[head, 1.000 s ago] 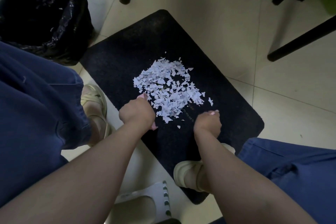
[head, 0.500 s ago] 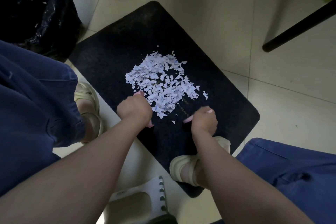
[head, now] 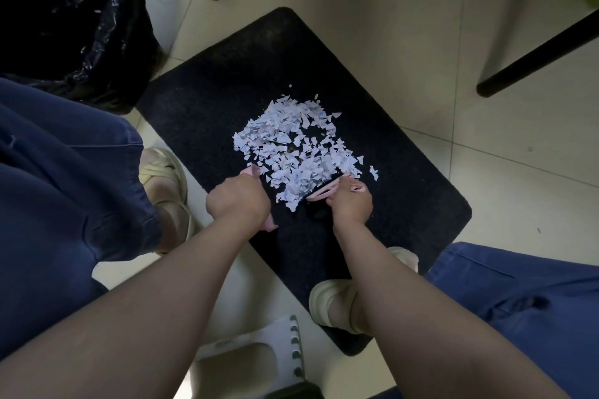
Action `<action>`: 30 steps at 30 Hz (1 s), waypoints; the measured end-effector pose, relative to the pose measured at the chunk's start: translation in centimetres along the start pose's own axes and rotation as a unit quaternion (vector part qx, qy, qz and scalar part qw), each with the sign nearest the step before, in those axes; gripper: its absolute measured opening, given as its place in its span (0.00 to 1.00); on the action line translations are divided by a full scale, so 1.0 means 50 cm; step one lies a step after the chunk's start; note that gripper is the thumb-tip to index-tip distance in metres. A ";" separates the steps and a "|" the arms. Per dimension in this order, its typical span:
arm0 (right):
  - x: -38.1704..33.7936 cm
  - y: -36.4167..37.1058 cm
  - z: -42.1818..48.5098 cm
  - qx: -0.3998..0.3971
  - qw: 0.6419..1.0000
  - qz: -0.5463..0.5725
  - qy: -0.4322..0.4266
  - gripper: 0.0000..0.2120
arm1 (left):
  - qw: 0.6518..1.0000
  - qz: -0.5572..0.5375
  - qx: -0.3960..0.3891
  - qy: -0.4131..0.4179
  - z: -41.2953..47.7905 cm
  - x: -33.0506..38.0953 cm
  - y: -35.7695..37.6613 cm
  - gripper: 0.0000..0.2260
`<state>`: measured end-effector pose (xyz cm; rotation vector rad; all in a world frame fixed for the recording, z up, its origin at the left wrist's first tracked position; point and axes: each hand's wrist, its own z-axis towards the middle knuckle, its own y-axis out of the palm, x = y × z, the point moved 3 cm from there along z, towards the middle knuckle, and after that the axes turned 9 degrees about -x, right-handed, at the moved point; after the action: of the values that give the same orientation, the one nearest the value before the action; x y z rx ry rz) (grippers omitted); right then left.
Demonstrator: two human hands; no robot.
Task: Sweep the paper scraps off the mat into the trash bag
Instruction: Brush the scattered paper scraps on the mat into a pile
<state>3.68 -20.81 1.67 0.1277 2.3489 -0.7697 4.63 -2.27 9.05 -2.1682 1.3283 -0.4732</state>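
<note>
I see the pink, black-bristled brush [head: 324, 188] gripped by the right hand [head: 351, 206] has reached the torn white paper scraps [head: 291, 142]; left hand [head: 238, 201] clenches a pink handle [head: 270, 225] (mostly hidden).

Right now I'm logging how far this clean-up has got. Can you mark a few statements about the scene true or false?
1. The paper scraps lie in a pile on the dark mat. True.
2. The trash bag sits on the mat. False: it stands on the floor tiles, off the mat's far left corner.
3. The right hand grips a pink brush at the pile's near edge. True.
4. The left hand is empty. False: it grips a pink tool.
5. A stray scrap lies on the mat apart from the pile. True.
</note>
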 end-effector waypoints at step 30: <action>-0.043 -0.002 -0.010 -0.092 0.994 0.027 -0.047 0.02 | 0.998 -0.059 0.024 0.003 0.000 -0.032 -0.006 0.18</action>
<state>5.06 -20.39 3.35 0.0748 2.3039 -0.5188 4.13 -0.74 9.20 -2.2152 1.1859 -0.5513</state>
